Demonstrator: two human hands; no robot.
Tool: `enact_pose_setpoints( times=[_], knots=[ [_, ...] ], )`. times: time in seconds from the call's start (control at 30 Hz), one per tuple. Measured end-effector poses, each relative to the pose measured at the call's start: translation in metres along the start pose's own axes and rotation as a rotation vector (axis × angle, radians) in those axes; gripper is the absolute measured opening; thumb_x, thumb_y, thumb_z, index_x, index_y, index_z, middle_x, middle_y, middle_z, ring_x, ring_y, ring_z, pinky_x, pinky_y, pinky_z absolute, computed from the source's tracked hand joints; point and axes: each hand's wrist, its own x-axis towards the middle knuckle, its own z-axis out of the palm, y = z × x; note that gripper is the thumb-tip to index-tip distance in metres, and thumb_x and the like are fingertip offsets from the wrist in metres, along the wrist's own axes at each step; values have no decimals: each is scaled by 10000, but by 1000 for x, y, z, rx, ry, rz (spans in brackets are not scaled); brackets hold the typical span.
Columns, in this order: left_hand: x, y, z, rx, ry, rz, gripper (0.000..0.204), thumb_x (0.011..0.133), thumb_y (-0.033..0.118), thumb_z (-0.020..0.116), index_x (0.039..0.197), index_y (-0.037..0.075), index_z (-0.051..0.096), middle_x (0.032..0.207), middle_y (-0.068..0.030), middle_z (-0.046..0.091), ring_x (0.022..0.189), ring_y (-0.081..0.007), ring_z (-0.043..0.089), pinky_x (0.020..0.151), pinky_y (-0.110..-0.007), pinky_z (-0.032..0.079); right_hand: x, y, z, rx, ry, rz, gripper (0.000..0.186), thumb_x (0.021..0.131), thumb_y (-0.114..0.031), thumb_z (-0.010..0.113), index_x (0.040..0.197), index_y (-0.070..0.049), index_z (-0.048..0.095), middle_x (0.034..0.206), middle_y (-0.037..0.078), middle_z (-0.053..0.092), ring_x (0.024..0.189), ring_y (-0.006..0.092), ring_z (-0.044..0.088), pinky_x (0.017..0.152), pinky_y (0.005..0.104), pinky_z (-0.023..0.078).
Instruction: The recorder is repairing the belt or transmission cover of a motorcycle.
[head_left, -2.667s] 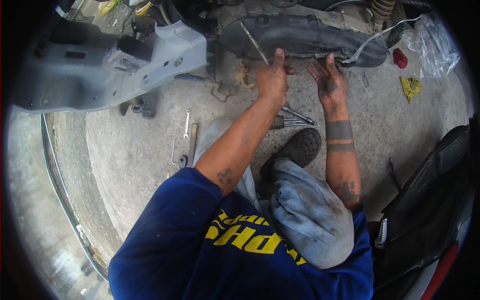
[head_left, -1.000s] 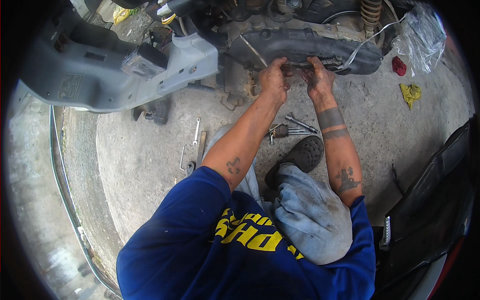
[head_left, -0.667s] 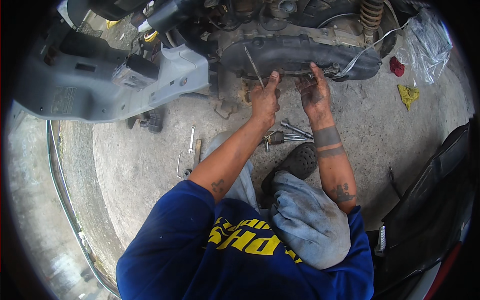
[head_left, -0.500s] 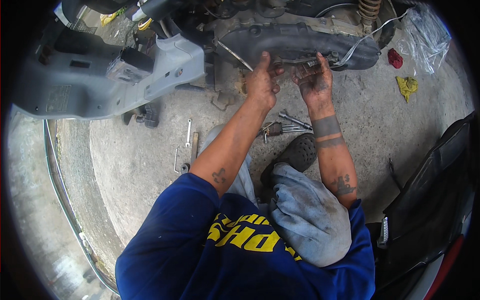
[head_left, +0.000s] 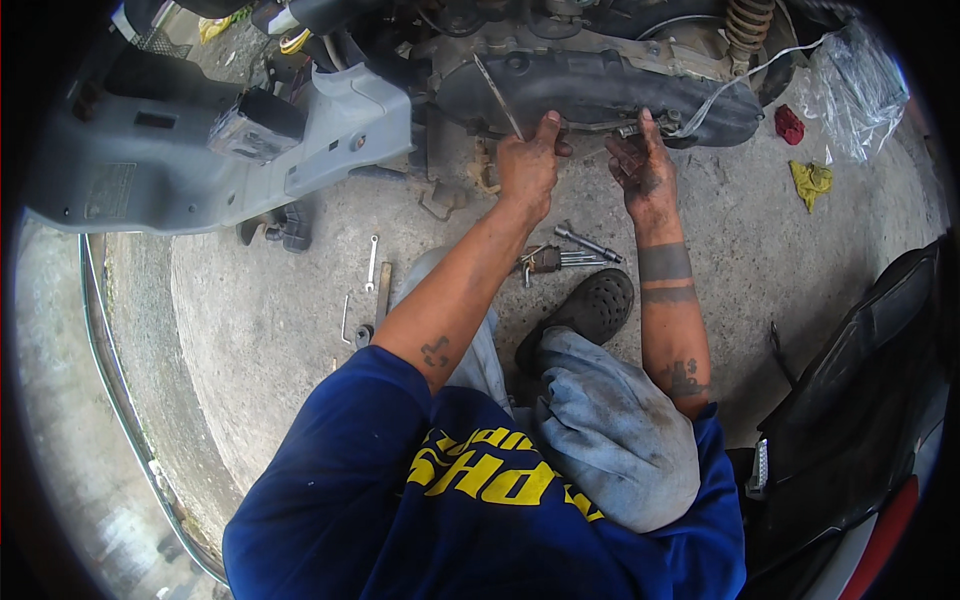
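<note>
My left hand (head_left: 528, 172) is closed round a slim metal rod (head_left: 497, 92) that looks like a screwdriver shaft; any handle is hidden in the palm. The rod slants up and left across the long black engine cover (head_left: 590, 88) of a scooter. A thin cable (head_left: 590, 128) runs along the cover's lower edge between my hands. My right hand (head_left: 646, 178), palm up and stained dark, has its thumb raised and its fingers curled at a small metal fitting (head_left: 630, 131) on that cable. Whether the fingertips squeeze the fitting is partly hidden.
Beneath my forearms lie a folding hex key set (head_left: 545, 259), a socket tool (head_left: 588, 243) and a spanner (head_left: 372, 262). Grey scooter bodywork (head_left: 240, 185) bearing a small box stands at left. Red (head_left: 789, 125) and yellow (head_left: 811, 185) rags and clear plastic (head_left: 858, 90) lie at right.
My left fingers have closed in, and the metal rod now points more steeply upward. My right hand has shifted slightly right and down along the cover's edge.
</note>
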Motion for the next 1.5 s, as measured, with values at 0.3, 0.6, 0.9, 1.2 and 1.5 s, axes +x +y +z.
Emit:
enact_pose_setpoints(
  times=[0.3, 0.6, 0.9, 1.2, 1.5],
  knots=[
    [-4, 5, 10, 29, -52, -72, 258, 899, 255, 662, 892, -2, 654, 761, -86, 632, 552, -129, 539, 395, -274, 303, 30, -3, -13, -101, 16, -256, 242, 793, -119, 710, 985, -9, 613, 934, 78, 625, 927, 241, 624, 767, 370, 491],
    [1, 17, -9, 66, -132, -103, 234, 898, 197, 653, 948, -30, 628, 847, -108, 648, 664, -165, 630, 388, -270, 303, 20, -36, -28, -113, -225, 35, 125, 752, 1, 580, 639, -44, 550, 861, 137, 564, 1057, 367, 590, 921, 528, 512],
    [2, 11, 3, -41, -107, -76, 241, 893, 212, 670, 979, -4, 606, 943, -132, 647, 737, -165, 654, 380, -234, 311, 40, 8, -58, 222, -360, -7, 111, 778, -56, 624, 673, -60, 589, 835, 106, 618, 1059, 364, 594, 970, 632, 433],
    [4, -1, -4, -135, -88, -104, 266, 887, 216, 667, 1046, 17, 591, 950, -110, 638, 738, -156, 647, 402, -249, 306, 18, 2, -17, 82, -59, -195, 114, 759, -47, 616, 655, -42, 569, 835, 95, 568, 1059, 361, 550, 1031, 611, 383],
    [-4, -4, -1, -150, -89, -80, 205, 890, 196, 645, 1005, 34, 595, 847, -81, 631, 709, -147, 637, 411, -255, 298, 7, 9, 9, 432, -27, -176, 96, 787, -110, 675, 830, -54, 610, 978, 134, 528, 1025, 336, 537, 1003, 547, 394]
  ],
)
